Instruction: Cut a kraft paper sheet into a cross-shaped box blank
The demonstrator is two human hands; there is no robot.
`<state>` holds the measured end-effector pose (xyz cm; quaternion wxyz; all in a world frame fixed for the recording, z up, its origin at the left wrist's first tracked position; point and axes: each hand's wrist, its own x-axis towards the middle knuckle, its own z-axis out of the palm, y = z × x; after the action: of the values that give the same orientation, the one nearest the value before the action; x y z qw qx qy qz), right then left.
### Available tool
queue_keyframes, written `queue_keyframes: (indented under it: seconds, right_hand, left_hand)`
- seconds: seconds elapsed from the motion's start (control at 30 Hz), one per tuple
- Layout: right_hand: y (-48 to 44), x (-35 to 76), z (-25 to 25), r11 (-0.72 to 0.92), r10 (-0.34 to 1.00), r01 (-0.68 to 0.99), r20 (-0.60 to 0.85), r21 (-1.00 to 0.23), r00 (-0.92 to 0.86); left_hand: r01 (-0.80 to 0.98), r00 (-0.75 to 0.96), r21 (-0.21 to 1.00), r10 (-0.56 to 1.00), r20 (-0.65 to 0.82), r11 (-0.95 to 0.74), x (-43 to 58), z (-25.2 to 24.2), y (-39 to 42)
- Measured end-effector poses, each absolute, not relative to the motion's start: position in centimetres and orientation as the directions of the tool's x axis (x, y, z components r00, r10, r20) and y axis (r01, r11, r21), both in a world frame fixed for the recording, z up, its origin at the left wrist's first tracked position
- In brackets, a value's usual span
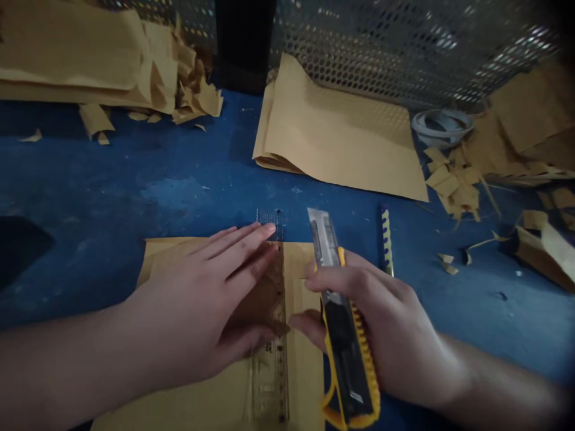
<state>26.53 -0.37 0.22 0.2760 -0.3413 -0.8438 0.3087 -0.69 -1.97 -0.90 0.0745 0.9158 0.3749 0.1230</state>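
Observation:
Beneath my left hand (211,293) lies a clear plastic ruler (269,383), running lengthwise away from me over a sheet of brown paper (188,407). The fingers of that hand are stretched out and press on the ruler, covering its middle part. My right hand (381,317) is closed around a yellow and black utility knife (348,353). The knife's blade end points away from me, tilted slightly left, to the right of the ruler. It appears to be held above the paper's right edge.
A folded brown paper stack (341,131) lies behind, against a perforated metal panel (386,48). More paper (67,48) and scraps sit at the back left. On the right are paper scraps (453,179), a tape roll (442,127) and a patterned pen-like stick (386,239) on the blue table (121,173).

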Motion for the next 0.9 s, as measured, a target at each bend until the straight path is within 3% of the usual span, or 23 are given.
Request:
queue_keyframes:
  seconds: [0.13, 0.53, 0.9]
  right_hand:
    - [0.1, 26.8, 0.1, 0.646, 0.690, 0.417, 0.256, -0.640, -0.677]
    - [0.3, 27.2, 0.2, 0.460, 0.828, 0.468, 0.175, -0.754, -0.532]
    - [0.8, 27.0, 0.0, 0.433, 0.834, 0.471, 0.143, -0.769, -0.534]
  left_hand:
    - [0.687, 0.687, 0.198, 0.713, 0.138, -0.700, -0.6, -1.0, -2.0]
    - [0.718, 0.667, 0.188, 0.740, 0.092, -0.670, -0.8, -1.1, -2.1]
    - [0.730, 0.645, 0.240, 0.761, 0.068, -0.640, -1.1, -1.5, -2.4]
